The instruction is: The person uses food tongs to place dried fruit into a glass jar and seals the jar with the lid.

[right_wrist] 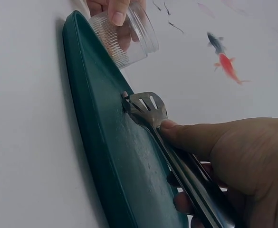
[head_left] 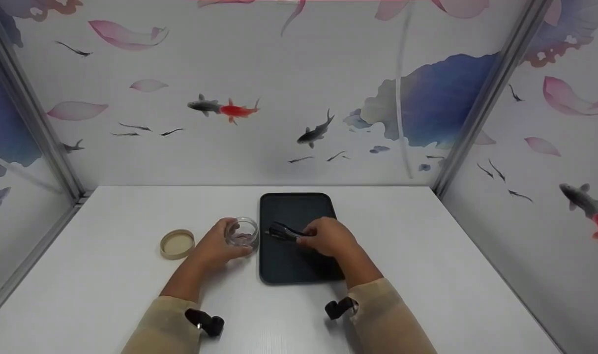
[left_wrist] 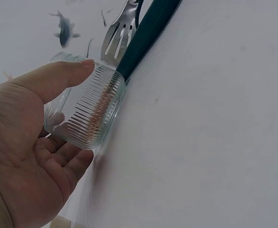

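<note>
Two sleeved arms reach over a white table (head_left: 97, 285), hemmed in by panels (head_left: 259, 162) printed with fish and petals. To the left, just beside the left forearm, a round beige lid (head_left: 177, 244) lies on its own. A dark green tray (head_left: 279, 268) with a raised rim lies in the middle, its right edge partly hidden beneath the right hand (head_left: 331, 237). Black devices (head_left: 205, 322) are fixed at both sleeve cuffs.

Just left of the tray, the clear jar (head_left: 242, 233) is held by the left hand (head_left: 223, 247), thumb on one side and fingers curled round the other. It is lidless, with reddish-brown matter low inside. Over the tray, the right hand grips the metal tongs (head_left: 285, 232), their head pointing toward the jar.

From the head, the tongs look mostly dark; the right wrist view shows a silvery, slotted head, a small pale bit at its tip and fine specks on the tray. Whether the tips pinch that bit, I cannot tell. Both wrist views bring out the close ridges on the jar's wall; only the head view shows the lid whole.
</note>
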Tool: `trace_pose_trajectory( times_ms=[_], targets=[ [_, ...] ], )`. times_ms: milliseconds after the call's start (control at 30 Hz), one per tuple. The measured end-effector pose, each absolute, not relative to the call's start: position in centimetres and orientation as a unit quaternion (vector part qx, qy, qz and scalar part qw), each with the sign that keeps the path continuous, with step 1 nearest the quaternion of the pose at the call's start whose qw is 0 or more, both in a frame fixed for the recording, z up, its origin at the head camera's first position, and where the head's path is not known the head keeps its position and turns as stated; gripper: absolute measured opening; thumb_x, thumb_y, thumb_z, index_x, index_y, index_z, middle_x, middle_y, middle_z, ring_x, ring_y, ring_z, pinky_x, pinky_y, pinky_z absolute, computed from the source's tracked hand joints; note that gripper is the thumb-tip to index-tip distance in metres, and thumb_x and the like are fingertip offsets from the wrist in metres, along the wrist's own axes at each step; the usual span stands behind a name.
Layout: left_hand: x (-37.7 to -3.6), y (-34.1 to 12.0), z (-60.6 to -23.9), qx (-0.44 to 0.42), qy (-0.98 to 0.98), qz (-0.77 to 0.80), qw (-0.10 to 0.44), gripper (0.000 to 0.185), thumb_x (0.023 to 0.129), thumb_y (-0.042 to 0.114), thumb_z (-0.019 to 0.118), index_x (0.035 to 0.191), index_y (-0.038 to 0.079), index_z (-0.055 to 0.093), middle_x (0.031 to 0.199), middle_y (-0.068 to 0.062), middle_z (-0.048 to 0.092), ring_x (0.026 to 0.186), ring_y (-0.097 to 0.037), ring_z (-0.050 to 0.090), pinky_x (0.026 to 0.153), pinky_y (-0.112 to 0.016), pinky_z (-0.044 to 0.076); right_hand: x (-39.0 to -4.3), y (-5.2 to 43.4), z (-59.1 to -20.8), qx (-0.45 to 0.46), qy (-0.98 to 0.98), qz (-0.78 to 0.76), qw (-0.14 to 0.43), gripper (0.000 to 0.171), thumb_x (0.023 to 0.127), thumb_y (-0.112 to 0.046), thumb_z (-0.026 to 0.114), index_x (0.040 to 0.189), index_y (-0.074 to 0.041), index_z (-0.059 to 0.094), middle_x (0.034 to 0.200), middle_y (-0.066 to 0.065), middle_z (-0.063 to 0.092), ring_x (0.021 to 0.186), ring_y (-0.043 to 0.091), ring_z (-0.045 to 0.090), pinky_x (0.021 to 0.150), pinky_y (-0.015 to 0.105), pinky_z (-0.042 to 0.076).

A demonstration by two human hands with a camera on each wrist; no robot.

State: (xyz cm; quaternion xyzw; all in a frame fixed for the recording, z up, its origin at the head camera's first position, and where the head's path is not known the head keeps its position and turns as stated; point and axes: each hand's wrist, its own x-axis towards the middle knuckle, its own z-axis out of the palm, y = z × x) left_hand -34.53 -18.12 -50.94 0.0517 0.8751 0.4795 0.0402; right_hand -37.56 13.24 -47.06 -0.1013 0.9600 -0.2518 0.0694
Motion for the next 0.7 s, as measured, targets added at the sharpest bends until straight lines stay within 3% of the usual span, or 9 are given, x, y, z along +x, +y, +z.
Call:
trace_pose_trajectory(
  times_ms=[400, 700],
  targets=[
    [-34.4, -18.1, -50.8, 0.043, 0.880, 0.472, 0.044, 0.102, 0.085, 0.042, 0.091, 0.163, 0.009, 0.034, 0.168, -0.011, 0.048, 0.160, -0.036, 0.039, 0.133, -0.056, 0.029, -37.4, 13.0, -46.6, -0.101, 0.964, -0.241, 0.041, 0.018, 0.098, -0.045, 0.078, 0.099, -0.028, 0.081, 0.090, -0.007, 0.072, 0.084, 0.017, 0.064, 0.076, 0.036, 0.053],
    [-34.6, -18.2, -50.9, 0.039, 0.878, 0.474, 0.047, 0.102, 0.086, 0.042, 0.091, 0.164, 0.010, 0.033, 0.169, -0.011, 0.046, 0.160, -0.036, 0.038, 0.133, -0.056, 0.029, -36.7, 12.6, -45.2, -0.112, 0.961, -0.253, 0.019, 0.015, 0.099, -0.045, 0.076, 0.091, -0.033, 0.079, 0.086, -0.006, 0.070, 0.079, 0.017, 0.063, 0.068, 0.035, 0.051]
  ],
)
